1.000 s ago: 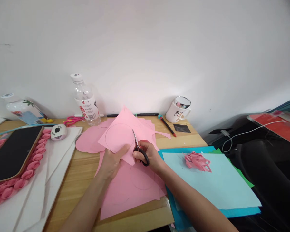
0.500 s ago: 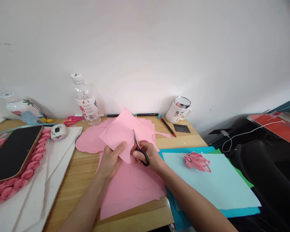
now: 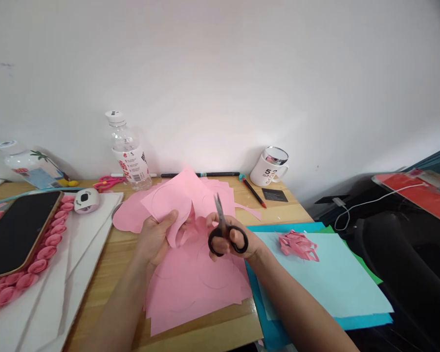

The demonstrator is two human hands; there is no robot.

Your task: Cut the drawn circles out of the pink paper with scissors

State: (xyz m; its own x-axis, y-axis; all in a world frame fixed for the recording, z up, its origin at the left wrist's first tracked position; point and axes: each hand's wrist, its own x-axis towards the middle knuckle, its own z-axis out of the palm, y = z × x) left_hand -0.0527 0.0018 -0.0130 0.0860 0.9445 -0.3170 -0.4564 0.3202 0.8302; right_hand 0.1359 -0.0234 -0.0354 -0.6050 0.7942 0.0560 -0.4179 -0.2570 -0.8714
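Note:
My left hand [image 3: 157, 238] pinches a pink paper sheet [image 3: 176, 200] with a drawn circle and holds it tilted up above the desk. My right hand [image 3: 231, 240] is closed through the black handles of a pair of scissors [image 3: 223, 231], whose blades point up and stand just right of the held sheet, clear of its cut edge. Below both hands lies a stack of pink paper [image 3: 198, 283] with faint drawn circles.
A wooden desk [image 3: 124, 254] carries a water bottle [image 3: 127, 152], a white mug [image 3: 269, 167], pens, a light blue sheet [image 3: 333, 278] bearing pink paper scraps [image 3: 297, 244], a white board [image 3: 77, 244], a pink-bordered black panel [image 3: 16, 232] and a small white punch [image 3: 84, 200].
The scissors have come out of the paper and turned so their handles face me. My left hand has shifted left and drawn the sheet down and closer.

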